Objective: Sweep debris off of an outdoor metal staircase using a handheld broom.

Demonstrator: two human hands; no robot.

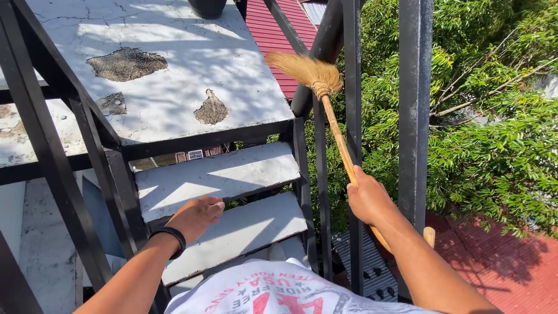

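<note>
My right hand (367, 197) grips the wooden handle of a straw broom (325, 93). The bristle head points up and away, beside the black metal railing (352, 116). The handle's end sticks out below my forearm. My left hand (196, 217), with a black band on the wrist, rests palm down on a white concrete stair step (244, 229), fingers loosely together and nothing in it. Another step (221, 174) lies just above it.
A cracked white landing (174, 75) with chipped dark patches tops the stairs. Black steel stringers and posts (414, 110) frame both sides. Green tree foliage (494, 145) and a red roof (511, 267) lie beyond the railing. A dark pot (206, 7) stands on the landing's far edge.
</note>
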